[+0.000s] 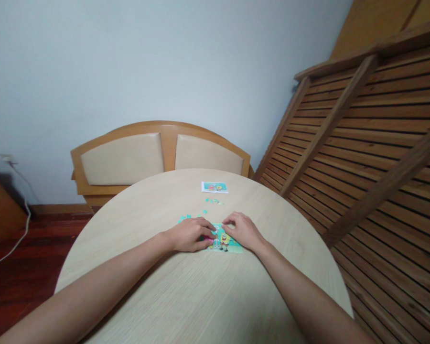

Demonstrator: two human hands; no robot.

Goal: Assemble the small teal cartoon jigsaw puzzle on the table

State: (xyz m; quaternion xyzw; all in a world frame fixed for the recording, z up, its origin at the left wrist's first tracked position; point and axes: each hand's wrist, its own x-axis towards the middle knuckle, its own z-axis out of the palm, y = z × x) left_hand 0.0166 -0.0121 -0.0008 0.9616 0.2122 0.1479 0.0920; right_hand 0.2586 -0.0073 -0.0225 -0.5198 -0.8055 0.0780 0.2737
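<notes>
A partly covered jigsaw puzzle [231, 243] lies flat on the round table, showing a yellow cartoon sponge figure on a teal ground. My left hand [192, 234] rests over its left side, fingers spread and touching the picture. At the upper right of the puzzle is my right hand [241, 230], its thumb and forefinger slightly apart with the tips on the top edge. No piece can be made out in either hand. Several loose teal puzzle pieces [185, 217] lie just beyond my left hand, and more loose pieces [212, 201] are farther back.
A small printed picture sheet [215, 187] lies near the far edge of the pale wooden table [157, 296]. Behind it stands a padded headboard [125, 160] against the wall. A slatted wooden panel [372, 134] leans at the right. A white cable [25, 224] hangs at the left.
</notes>
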